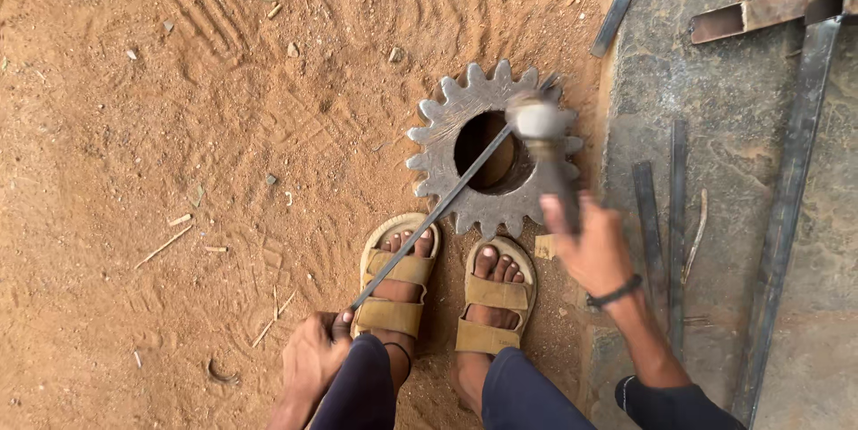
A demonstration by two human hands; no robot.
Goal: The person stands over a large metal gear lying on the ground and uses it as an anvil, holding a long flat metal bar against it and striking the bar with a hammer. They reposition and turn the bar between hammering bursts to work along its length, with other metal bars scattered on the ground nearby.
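Note:
A large steel gear (438, 155) with a round centre hole lies flat on the sandy ground in front of my sandalled feet (447, 291). My left hand (313, 360) grips the near end of a thin metal rod (429, 223) that slants up to the gear's far right rim. My right hand (592, 247) grips the handle of a hammer (539, 122), whose blurred head is over the rod's tip at the gear's rim.
A stone slab (733, 171) lies to the right, carrying several flat metal bars (786, 189), a rusty square tube (769, 10) and short strips (648, 224). Reddish sand with footprints, small stones and twigs (165, 247) spreads to the left.

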